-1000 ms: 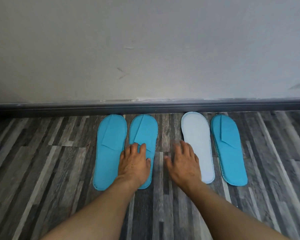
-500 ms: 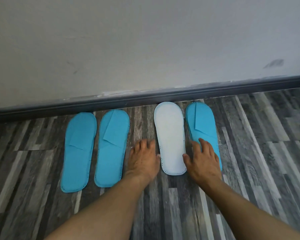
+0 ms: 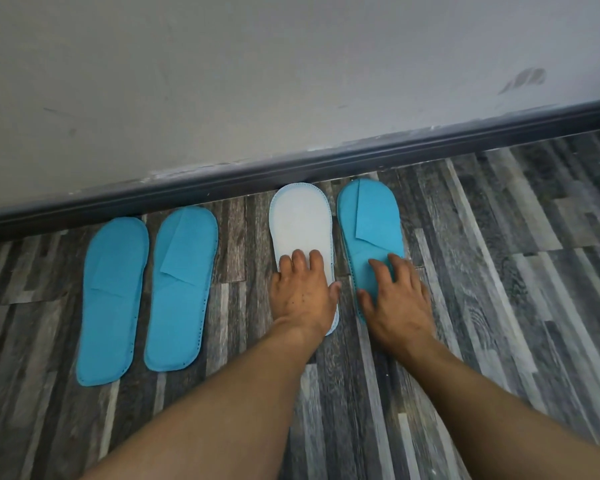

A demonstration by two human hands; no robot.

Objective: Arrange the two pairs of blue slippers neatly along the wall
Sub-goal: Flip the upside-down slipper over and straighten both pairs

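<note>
Pressing flat with spread fingers: left hand [image 3: 300, 289] on the pale slipper [image 3: 300, 223], right hand [image 3: 394, 292] on the blue slipper [image 3: 369, 230] just beside it. Lying at left, apart from these, two more blue slippers [image 3: 146, 292], toes near the baseboard [image 3: 291, 171].
</note>
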